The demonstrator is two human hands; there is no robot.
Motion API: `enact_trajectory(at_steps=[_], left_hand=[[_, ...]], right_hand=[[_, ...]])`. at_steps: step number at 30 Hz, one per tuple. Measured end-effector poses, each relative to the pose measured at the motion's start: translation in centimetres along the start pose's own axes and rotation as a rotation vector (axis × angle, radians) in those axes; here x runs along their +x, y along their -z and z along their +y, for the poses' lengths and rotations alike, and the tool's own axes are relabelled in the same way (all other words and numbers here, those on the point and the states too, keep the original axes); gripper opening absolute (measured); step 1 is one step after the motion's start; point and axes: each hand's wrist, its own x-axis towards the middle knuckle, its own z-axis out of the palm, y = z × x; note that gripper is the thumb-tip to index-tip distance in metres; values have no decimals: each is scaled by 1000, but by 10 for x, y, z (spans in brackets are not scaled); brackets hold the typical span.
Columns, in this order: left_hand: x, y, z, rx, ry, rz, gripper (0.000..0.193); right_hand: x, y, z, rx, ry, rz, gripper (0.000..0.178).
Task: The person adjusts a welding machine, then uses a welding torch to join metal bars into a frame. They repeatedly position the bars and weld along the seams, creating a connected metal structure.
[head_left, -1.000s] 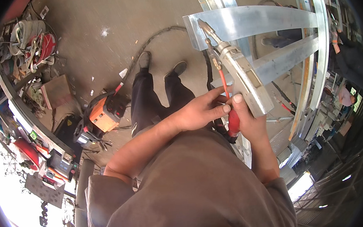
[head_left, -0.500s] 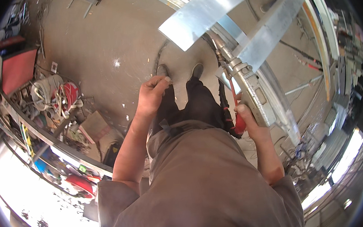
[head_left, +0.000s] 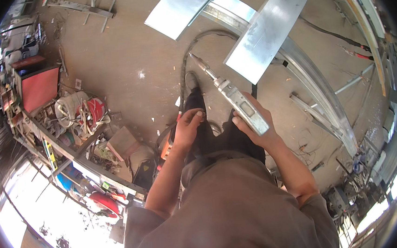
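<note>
My right hand is wrapped round the body of a grey metal welding gun. Its narrow copper-coloured nozzle points up and to the left, above the floor and apart from the metal. Part of my right fingers is hidden behind the gun. My left hand is closed in front of my left thigh, thumb against the curled fingers; whether anything small is in it cannot be seen. Beyond the gun lie two flat shiny metal strips, across a long metal beam. The nearer strip's end is just right of the gun.
A dark hose loops over the floor past my shoes. To the left, a metal-framed bench borders a red-fronted box, a white bucket and scattered scrap. Long metal profiles curve along the right side.
The welding gun and my right hand have come left, away from the metal strips, to in front of my body. My left hand is slightly lower and further right. The whole view has shifted.
</note>
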Motion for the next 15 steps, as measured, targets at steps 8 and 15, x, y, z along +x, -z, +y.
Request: enact_trajectory(at_steps=[8,15], left_hand=[[-2,-52,-17,-7,-181,253,39],[47,-81,14,-208,-293,-57,103]], right_hand=[[41,-30,96,219,316,84,57],[72,-54,137,184,346,64,58]])
